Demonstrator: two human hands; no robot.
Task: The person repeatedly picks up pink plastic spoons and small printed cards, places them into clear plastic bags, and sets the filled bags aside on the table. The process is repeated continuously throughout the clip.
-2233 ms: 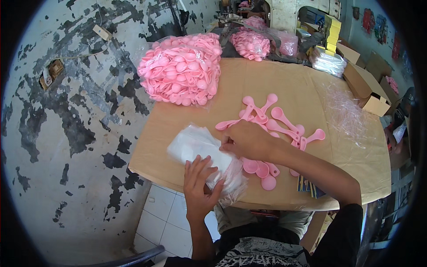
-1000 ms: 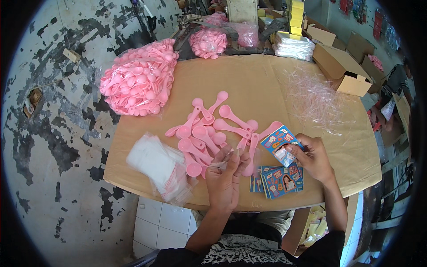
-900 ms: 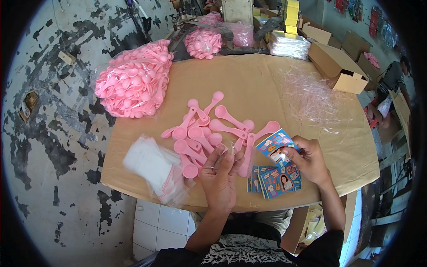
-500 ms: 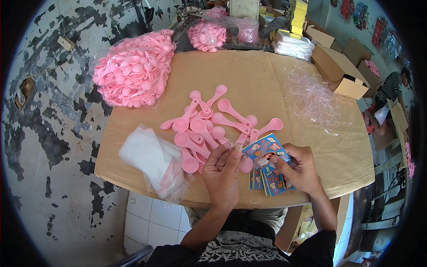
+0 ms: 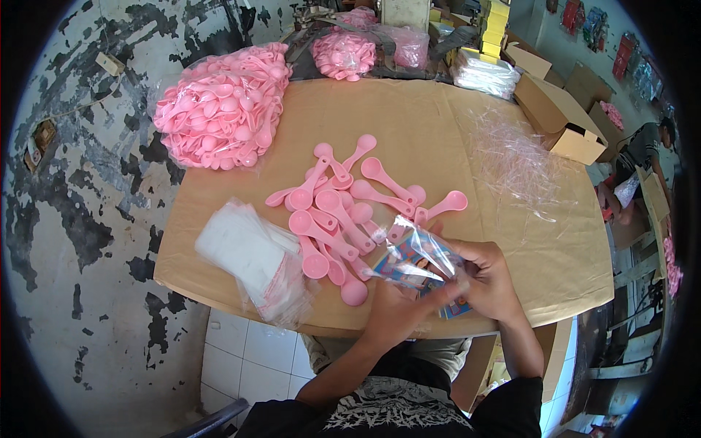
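Both hands meet over the near edge of the table around a glossy clear plastic bag (image 5: 415, 250), with a blue printed card showing inside or behind it. My left hand (image 5: 401, 310) lies under the bag, its thumb closed against the lower right part. At the right end, my right hand (image 5: 488, 281) grips the bag with fingers bent. More blue printed cards (image 5: 454, 306) show partly below the hands. Just beyond, loose pink measuring spoons (image 5: 332, 208) lie in a heap. Left of them is a stack of clear resealable bags (image 5: 248, 244).
A large bag of pink spoons (image 5: 223, 109) stands at the far left, with a smaller spoon bag (image 5: 343, 55) behind. Thin clear plastic strips (image 5: 515, 160) lie on the right, near an open cardboard box (image 5: 562, 120). A person (image 5: 642, 160) sits at far right.
My left hand has moved right and down, under the cards, from its raised pinch. Clear plastic now covers the blue card on top. A pink spoon near my left hand has come into view.
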